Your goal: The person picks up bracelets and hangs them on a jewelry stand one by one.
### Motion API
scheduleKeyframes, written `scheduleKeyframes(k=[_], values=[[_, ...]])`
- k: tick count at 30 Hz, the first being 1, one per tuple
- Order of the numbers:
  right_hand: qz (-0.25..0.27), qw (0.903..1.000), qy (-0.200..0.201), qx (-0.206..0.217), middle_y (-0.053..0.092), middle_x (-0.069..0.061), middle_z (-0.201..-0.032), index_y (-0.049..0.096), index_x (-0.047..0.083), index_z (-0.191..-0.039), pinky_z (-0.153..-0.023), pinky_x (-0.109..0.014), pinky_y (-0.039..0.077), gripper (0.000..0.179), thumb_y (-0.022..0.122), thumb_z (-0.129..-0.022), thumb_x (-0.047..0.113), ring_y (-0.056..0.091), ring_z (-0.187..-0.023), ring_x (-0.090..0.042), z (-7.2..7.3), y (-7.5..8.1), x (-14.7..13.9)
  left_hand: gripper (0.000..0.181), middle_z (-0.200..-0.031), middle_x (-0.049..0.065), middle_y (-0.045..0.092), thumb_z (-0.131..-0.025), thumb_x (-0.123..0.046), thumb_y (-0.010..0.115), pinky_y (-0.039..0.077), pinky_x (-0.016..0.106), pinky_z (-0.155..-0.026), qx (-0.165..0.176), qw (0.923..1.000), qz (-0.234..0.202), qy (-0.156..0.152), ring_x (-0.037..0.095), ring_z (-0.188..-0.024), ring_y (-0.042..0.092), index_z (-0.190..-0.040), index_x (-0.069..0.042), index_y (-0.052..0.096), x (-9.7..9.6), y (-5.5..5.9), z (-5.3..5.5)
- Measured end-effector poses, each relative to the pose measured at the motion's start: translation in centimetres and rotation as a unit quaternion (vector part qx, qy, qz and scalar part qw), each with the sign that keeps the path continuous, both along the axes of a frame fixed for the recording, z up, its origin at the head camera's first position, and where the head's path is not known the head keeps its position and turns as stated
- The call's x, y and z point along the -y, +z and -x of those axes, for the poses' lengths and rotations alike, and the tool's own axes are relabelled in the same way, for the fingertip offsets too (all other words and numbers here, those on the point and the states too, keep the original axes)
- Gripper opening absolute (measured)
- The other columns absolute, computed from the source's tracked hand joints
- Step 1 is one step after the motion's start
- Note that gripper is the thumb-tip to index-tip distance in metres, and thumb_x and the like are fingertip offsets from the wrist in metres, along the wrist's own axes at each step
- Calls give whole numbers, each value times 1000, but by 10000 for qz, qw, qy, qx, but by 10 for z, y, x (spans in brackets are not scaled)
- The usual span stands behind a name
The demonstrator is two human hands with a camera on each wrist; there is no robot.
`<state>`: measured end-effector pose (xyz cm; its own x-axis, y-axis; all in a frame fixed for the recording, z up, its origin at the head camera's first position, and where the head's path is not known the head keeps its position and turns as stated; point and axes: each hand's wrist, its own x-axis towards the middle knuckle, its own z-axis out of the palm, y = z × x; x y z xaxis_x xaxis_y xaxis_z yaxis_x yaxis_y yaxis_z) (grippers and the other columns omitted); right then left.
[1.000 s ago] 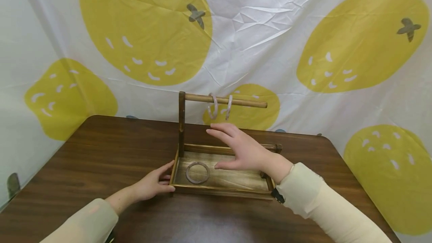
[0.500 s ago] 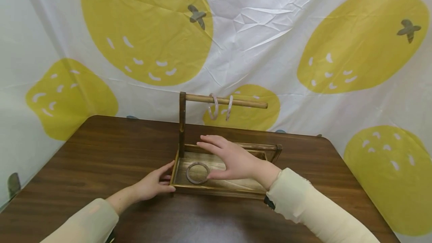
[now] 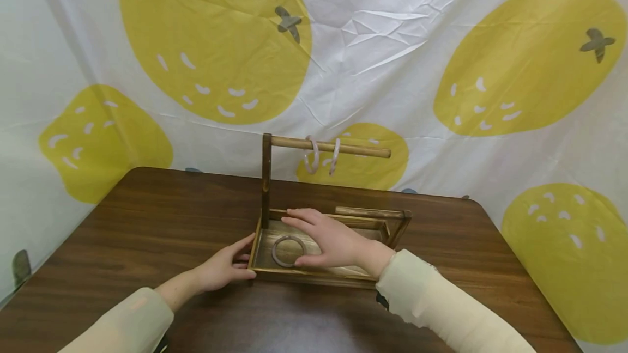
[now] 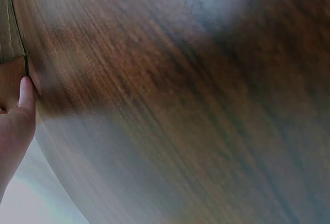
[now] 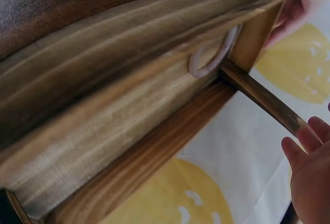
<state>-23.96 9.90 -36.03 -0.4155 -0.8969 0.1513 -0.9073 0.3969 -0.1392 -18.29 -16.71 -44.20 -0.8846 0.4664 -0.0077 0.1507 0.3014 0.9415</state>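
Observation:
A wooden bangle stand has a shallow tray base, a tall post and an upper bar. My left hand holds the tray's left end, thumb at the front corner and fingers along the outer wall. One pale pinkish bangle lies flat in the tray near that end. Over the tray reaches my right hand, fingers extended and thumb apart, with the thumb tip overlapping the bangle's right edge in the head view. Two more bangles, a left one and a right one, hang from the upper bar.
A shorter, lower bar extends leftward from a post at the tray's right end. The stand rests on a dark wooden table. Behind it hangs a white cloth printed with yellow lemons.
My right hand has moved down and left from below the hanging bangles to the bangle in the tray. The left hand and the stand keep their places.

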Motion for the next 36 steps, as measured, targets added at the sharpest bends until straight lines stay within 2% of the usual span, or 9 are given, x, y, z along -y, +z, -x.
scheduleKeyframes(k=[12, 18, 23, 29, 36], values=[[-245, 9987, -272, 351, 30, -14, -150, 32, 11, -146, -111, -43, 38, 76, 65, -85, 43, 31, -138, -28, 6, -18, 5, 88, -142, 40, 24, -85, -10, 68, 50, 43, -98, 102, 9999, 21, 10, 49, -122, 43, -146, 10, 8, 0, 2, -1], [-450, 9952, -587, 634, 27, -12, -152, 29, 15, -148, -111, -42, 38, 76, 64, -86, 43, 30, -138, -27, 10, -25, 5, 88, -141, 40, 26, -84, -10, 69, 50, 43, -98, 78, 10000, -1, 16, 49, -122, 44, -145, 11, 8, 0, 0, 0], [-522, 9933, -686, 774, 28, -11, -152, 28, 16, -148, -109, -41, 40, 77, 64, -86, 44, 32, -137, -26, 13, -33, 7, 88, -139, 40, 28, -84, -9, 69, 50, 43, -98, 9, 10000, -54, 5, 49, -121, 44, -145, 12, 9, 1, -2, 1], [-552, 9929, -704, 781, 29, -11, -151, 31, 16, -147, -108, -41, 41, 76, 65, -85, 46, 32, -137, -26, 15, -40, 10, 88, -138, 40, 29, -84, -10, 69, 51, 40, -97, -19, 10000, -62, 23, 49, -120, 45, -144, 12, 10, 1, -2, 1], [-686, 9931, -744, 589, 32, -10, -150, 34, 15, -145, -110, -41, 39, 75, 65, -84, 46, 35, -135, -26, 18, -49, 17, 88, -139, 40, 28, -84, -11, 69, 51, 41, -97, 11, 10000, -32, 2, 49, -120, 45, -145, 12, 9, 1, 0, 0]])
